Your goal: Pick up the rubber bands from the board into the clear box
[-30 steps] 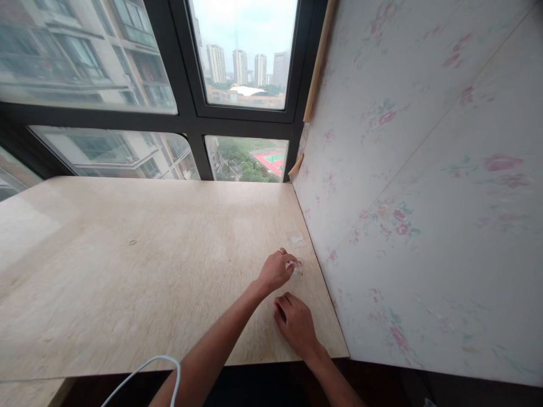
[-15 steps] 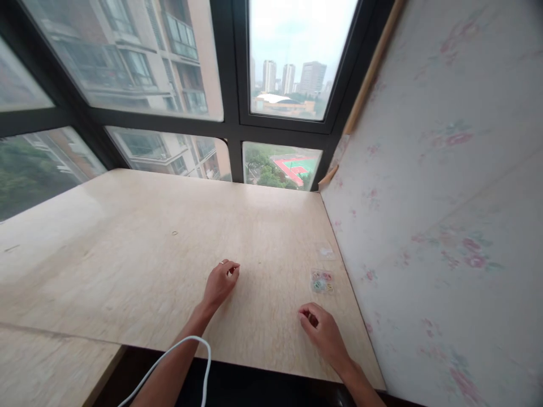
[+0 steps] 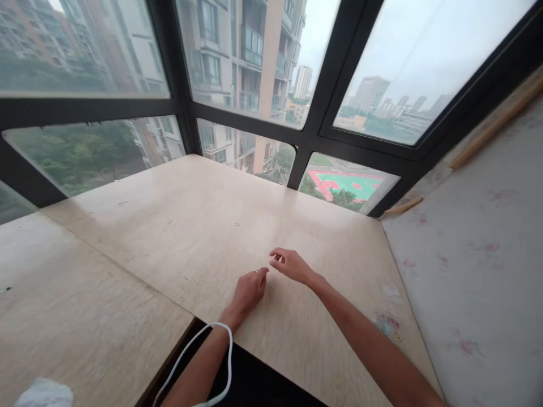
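My left hand [image 3: 249, 291] rests low over the tabletop with its fingers curled closed and a ring on one finger. Whatever it may hold is hidden. My right hand [image 3: 292, 264] is just beyond it to the right, fingers bent, a gap between thumb and fingertips, and nothing visible in them. A small thin loop [image 3: 237, 224] lies on the table, farther off and left of both hands. Beside my right forearm sits a small clear box [image 3: 386, 324] of colourful little bands, partly covered by the arm. Its clear lid [image 3: 391, 292] seems to lie just behind it.
The pale wood-grain tabletop [image 3: 178, 226] meets dark-framed windows [image 3: 311, 141] at the back and a flowered wall [image 3: 479, 282] on the right. A white cable [image 3: 230, 345] loops over my left forearm. Crumpled white tissue [image 3: 44, 393] lies at the lower left.
The view has swung left. My right hand has moved from near the box to beside my left hand, and its pinch has loosened. The loop still lies on the table.
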A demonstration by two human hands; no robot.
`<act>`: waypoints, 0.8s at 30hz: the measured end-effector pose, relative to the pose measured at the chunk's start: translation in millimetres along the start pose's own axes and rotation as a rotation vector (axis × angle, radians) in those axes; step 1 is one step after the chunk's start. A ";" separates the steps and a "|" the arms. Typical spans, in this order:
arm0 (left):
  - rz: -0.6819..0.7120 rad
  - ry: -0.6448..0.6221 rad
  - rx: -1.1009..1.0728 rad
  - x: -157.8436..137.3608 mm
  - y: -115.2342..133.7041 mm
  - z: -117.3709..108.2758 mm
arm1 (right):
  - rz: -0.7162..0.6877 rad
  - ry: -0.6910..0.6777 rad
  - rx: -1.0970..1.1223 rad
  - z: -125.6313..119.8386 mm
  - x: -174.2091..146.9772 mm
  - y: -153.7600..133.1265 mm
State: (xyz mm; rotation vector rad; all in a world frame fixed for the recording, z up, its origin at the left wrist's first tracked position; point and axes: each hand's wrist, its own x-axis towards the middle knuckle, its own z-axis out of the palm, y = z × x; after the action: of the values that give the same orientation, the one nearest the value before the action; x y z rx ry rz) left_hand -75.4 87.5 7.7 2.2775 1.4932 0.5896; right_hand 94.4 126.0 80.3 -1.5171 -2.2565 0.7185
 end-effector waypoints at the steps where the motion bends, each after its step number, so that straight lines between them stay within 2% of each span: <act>1: 0.007 -0.013 0.007 0.4 -0.6 0.5 | -0.013 -0.015 -0.023 3.2 23.5 -5.8; 6: 0.030 -0.021 0.015 1.9 -4.1 3.8 | -0.062 -0.069 -0.185 23.7 122.4 -34.3; 10: -0.010 -0.008 0.000 4.1 -5.5 5.3 | -0.042 -0.133 -0.346 40.2 171.0 -40.1; 15: -0.049 -0.003 -0.012 6.8 -5.2 5.9 | -0.057 -0.247 -0.525 51.2 196.6 -32.3; 24: -0.094 -0.004 -0.064 8.3 -4.7 5.5 | -0.121 -0.350 -0.701 45.4 206.5 -29.8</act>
State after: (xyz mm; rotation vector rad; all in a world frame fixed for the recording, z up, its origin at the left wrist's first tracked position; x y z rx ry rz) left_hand -73.1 96.6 1.8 2.1464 1.5469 0.5973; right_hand -30.6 297.7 58.3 -1.5932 -3.0496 0.1510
